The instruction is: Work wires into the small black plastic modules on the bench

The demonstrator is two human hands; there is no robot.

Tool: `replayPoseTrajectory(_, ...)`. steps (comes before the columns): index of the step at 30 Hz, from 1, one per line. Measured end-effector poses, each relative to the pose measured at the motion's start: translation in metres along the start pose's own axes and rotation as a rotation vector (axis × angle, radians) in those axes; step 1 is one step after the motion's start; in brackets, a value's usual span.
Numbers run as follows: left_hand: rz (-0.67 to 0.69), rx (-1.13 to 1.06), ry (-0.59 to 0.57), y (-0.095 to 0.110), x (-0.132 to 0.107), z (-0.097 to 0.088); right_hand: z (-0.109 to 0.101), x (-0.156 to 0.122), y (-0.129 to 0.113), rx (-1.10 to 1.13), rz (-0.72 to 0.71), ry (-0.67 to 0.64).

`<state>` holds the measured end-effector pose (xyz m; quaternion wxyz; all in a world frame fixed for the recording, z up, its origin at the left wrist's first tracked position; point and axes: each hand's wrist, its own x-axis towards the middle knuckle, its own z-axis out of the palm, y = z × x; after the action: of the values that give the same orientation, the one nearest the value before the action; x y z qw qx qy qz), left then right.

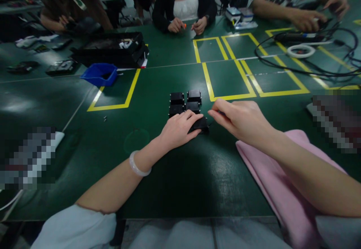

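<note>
Several small black box-shaped parts (194, 95), with tiny bright screw-like points at their sides, stand in two columns on the green table. My left hand (180, 127) reaches over the near end of this group. Its thumb and index finger hold the nearest black box (200, 123) against the table, and the other fingers lie across the boxes behind. Just right of that box, my right hand (239, 117) is closed in a pinch. A thin dark line shows between its fingertips and the box; what the fingers hold is too small to make out.
Tiny metal pieces (105, 118) lie to the left, below a blue bin (100, 75) and stacked black trays (113, 49). A pink cloth (254, 158) lies under my right forearm. Black cables (282, 66) and a tape roll (300, 51) are back right. Co-workers sit opposite.
</note>
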<state>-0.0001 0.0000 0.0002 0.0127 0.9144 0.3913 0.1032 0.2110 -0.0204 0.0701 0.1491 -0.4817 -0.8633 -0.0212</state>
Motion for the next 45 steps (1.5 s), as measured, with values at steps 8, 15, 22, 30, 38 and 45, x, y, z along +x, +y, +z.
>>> replayPoseTrajectory(8,0.002,0.004,-0.015,0.0007,0.0008,-0.0013,0.0008,0.0004,-0.002,-0.026,0.023,0.034)
replayPoseTrajectory(15,-0.004,-0.004,-0.016,0.001,0.0006,-0.002,0.0023,0.0002,-0.0005,-0.015,-0.02,0.05)
replayPoseTrajectory(22,-0.003,-0.005,-0.017,0.0006,0.0002,-0.0017,0.0022,-0.0002,-0.0016,-0.049,-0.015,0.035)
replayPoseTrajectory(30,-0.004,-0.008,-0.013,0.0018,0.0009,-0.0031,0.0039,0.0,-0.001,-0.006,-0.003,0.049)
replayPoseTrajectory(38,-0.005,-0.007,-0.024,0.001,0.0007,-0.002,0.0027,-0.0012,-0.0001,0.073,-0.021,0.064)
replayPoseTrajectory(45,-0.008,-0.005,-0.029,0.0008,0.0009,-0.0016,0.0057,0.0005,0.0001,0.047,-0.002,0.052)
